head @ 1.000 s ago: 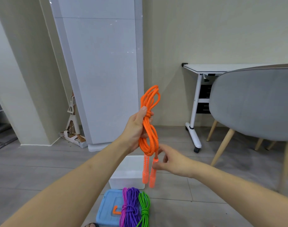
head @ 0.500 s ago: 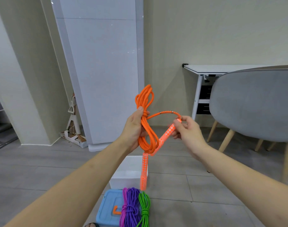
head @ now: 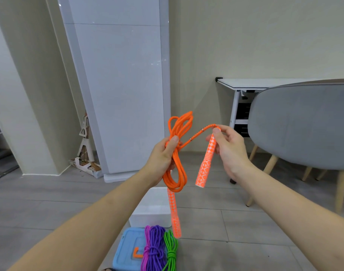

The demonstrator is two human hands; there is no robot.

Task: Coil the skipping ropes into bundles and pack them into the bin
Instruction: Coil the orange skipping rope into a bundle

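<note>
Head view, orange rope (head: 178, 151) coil upright, handle (head: 206, 163) hanging.

The bottom edge is cutting off the purple rope (head: 155, 249), the green rope (head: 170, 249) and the blue lid (head: 126, 251) at six o'clock. The left hand (head: 163, 157) is hiding the orange rope's (head: 179, 133) wrapped middle. The chair (head: 304, 124) is running off at three o'clock.

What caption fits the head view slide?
Left hand grips coiled orange skipping rope; right hand pinches one handle above white bin.
</note>
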